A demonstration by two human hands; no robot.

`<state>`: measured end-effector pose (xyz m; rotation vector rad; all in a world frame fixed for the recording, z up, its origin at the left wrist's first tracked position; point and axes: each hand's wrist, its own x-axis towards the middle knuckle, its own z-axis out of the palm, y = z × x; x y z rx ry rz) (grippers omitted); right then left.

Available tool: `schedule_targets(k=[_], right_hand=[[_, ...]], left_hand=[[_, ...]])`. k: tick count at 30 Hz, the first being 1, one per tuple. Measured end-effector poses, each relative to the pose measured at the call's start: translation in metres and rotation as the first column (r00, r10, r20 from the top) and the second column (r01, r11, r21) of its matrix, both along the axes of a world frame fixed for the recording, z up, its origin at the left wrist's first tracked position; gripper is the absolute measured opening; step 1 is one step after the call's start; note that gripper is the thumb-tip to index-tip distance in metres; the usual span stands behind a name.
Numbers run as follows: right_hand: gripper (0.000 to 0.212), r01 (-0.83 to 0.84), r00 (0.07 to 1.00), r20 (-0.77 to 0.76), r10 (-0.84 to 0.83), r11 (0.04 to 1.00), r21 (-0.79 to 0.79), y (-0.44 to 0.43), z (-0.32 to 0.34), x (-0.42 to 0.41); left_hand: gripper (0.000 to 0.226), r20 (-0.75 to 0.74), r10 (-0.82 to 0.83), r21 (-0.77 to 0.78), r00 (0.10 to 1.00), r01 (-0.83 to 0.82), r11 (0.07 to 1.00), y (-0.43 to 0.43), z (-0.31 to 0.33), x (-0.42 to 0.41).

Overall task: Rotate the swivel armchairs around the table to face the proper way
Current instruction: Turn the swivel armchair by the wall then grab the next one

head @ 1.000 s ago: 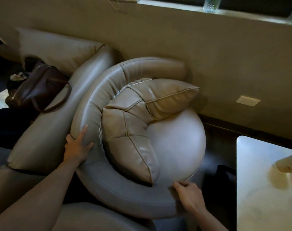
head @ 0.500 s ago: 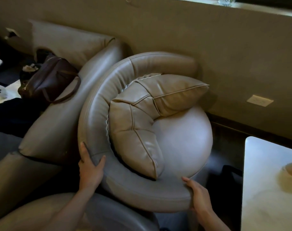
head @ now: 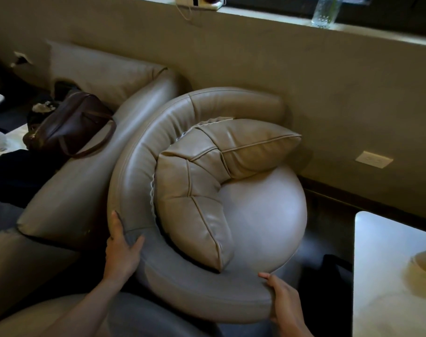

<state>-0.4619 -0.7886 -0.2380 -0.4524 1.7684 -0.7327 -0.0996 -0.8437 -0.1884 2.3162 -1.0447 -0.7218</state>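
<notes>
A round grey leather swivel armchair point(head: 263, 224) fills the middle of the view, close to the wall. Its curved backrest point(head: 143, 166) wraps the left and near side, and its open seat faces right toward the white table point(head: 387, 276). A curved cushion point(head: 202, 190) lies inside the backrest. My left hand point(head: 122, 251) grips the outer left of the backrest. My right hand point(head: 283, 300) holds the near end of the backrest rim.
A second grey armchair point(head: 73, 203) presses against the left of the first, with a dark brown handbag point(head: 68, 125) on it. Another grey seat point(head: 49, 319) is at the bottom left. A glass point(head: 325, 10) stands on the window ledge. A dark bag point(head: 333, 283) sits on the floor by the table.
My left hand slid down the backrest from its upper left side to lower on its outer edge. The chair's backrest end has turned slightly toward me, and my right hand followed the rim.
</notes>
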Motion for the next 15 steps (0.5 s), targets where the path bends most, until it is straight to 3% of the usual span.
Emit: schedule_targets(k=[15], right_hand=[[0.030,-0.004,1.000,-0.011,0.004,0.999,-0.043,0.008,-0.001,0.006]], left_hand=[[0.102,0.013,-0.022,0.020,1.000,0.022,1.000,-0.009,-0.007,0.014]])
